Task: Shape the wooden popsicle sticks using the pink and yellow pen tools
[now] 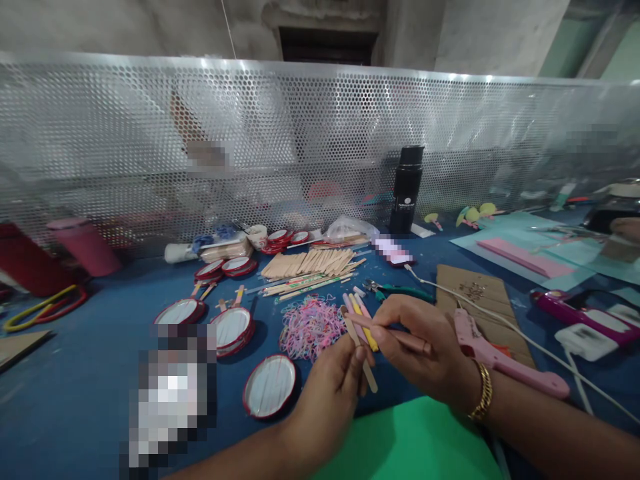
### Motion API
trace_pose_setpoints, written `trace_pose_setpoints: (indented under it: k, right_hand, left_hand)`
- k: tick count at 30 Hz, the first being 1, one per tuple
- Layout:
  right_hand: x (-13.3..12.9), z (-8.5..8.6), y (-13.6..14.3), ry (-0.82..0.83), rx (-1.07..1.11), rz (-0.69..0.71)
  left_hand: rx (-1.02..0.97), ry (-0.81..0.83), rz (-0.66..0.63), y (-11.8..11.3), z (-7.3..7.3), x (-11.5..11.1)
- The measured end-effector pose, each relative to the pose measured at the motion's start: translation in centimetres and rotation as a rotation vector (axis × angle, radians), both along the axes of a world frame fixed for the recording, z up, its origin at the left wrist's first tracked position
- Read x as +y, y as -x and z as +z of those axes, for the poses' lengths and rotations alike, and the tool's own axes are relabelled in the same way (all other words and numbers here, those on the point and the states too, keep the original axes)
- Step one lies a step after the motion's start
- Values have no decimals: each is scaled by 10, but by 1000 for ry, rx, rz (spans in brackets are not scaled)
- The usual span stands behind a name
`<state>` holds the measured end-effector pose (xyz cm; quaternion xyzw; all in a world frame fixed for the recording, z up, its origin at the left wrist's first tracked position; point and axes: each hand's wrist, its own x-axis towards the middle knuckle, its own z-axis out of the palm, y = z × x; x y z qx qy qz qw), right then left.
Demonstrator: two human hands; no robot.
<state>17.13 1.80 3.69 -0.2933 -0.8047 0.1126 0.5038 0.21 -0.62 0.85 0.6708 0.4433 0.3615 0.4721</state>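
A wooden craft stick (371, 379) is pinched between the thumb and fingers of my left hand (327, 383). My right hand (433, 353) grips a brown marker pen (415, 341), its tip at the stick's upper end, which looks brown. Just behind my hands lies a pile of colourful small rubber bands (311, 327), with several pastel markers (358, 304) beside it. A round red-rimmed lid (270, 387) with a whitish face rests left of my left hand. Under my forearms is a green sheet (405, 440).
Craft sticks (310, 263) lie heaped at the middle back. More red-rimmed lids (233, 330) are stacked leftward. A black bottle (406, 190) stands by the perforated metal screen (325, 127). To the right are a pink glue gun (505, 363), cardboard (467, 293), pliers (400, 291) and a white cable (500, 317).
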Motion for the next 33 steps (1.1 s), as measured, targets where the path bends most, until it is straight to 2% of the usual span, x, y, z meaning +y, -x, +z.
trace_pose_setpoints:
  k: [6,12,19,25,33]
  right_hand:
    - [1,0,1,-32,32,-77]
    - [0,-2,0,-7,2,-11]
    - [-1,-1,-1,-18,26,-59]
    - [-1,-2,1,-6,3,2]
    - [0,-2,0,-21,42,-41]
  left_hand:
    - [-16,-4,14,1,-2,0]
    - [-4,13,0,1,1,-1]
    - [-29,10,9,0,0,0]
    - [-1,4,1,1,-2,1]
    - [-30,13,15,0,0,-1]
